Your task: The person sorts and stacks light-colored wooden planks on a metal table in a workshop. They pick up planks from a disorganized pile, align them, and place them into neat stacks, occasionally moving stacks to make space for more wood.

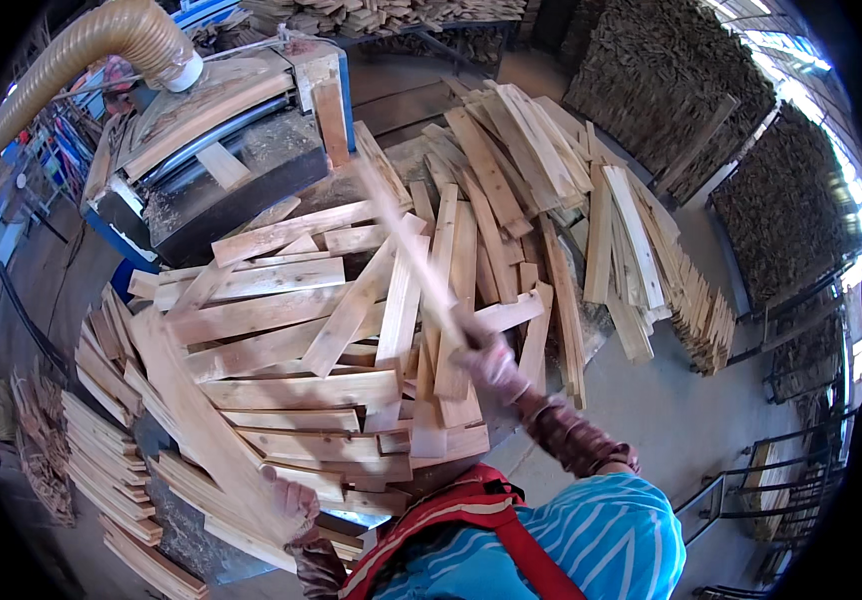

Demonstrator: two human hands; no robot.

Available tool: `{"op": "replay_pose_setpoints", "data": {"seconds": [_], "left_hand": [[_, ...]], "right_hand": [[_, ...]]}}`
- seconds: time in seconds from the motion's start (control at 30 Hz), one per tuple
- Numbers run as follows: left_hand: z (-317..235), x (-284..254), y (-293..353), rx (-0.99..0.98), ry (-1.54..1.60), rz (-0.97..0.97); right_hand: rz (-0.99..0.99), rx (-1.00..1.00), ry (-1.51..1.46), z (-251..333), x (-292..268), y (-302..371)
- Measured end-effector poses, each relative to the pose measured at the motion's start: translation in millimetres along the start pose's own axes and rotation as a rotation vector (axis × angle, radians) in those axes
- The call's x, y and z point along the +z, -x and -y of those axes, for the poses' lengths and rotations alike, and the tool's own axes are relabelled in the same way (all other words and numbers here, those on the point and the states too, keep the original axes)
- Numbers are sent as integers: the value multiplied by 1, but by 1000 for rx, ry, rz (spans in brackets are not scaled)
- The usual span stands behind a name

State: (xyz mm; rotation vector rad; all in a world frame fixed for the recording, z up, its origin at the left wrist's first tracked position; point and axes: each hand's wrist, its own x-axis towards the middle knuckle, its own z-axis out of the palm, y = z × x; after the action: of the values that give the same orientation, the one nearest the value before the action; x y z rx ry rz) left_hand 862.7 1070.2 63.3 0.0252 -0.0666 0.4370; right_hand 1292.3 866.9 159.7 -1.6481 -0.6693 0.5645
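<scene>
My right hand (491,365), in a patterned sleeve, is closed around the near end of a long narrow board (406,240). That board is raised over the pile and smeared by motion. At the lower left, my left hand (293,503) has its fingers curled on the near end of a wider plank (196,415), which slants away to the far left. Beneath both lies a loose heap of pale boards (291,388), crossing one another at many angles.
A planing machine (236,165) with a board on its bed stands at the far left, under a ribbed hose (81,70). Neatly layered boards (111,470) lie at the left. More boards (526,150) spread to the far right. Tall wood stacks (666,80) stand behind.
</scene>
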Motion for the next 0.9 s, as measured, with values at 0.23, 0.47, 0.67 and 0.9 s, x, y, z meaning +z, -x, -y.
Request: {"op": "replay_pose_setpoints", "data": {"seconds": [0.23,0.47,0.67,0.9], "left_hand": [[114,69,-148,-16,61,131],[163,69,-216,-95,157,166],[154,69,-231,-242,-27,-71],[171,61,-231,142,-1347,-966]], "right_hand": [[-306,-588,970,-11,-243,-194],[346,-90,-439,39,-142,-262],[672,5,70,42,49,-123],[377,526,-593,30,78,-77]]}}
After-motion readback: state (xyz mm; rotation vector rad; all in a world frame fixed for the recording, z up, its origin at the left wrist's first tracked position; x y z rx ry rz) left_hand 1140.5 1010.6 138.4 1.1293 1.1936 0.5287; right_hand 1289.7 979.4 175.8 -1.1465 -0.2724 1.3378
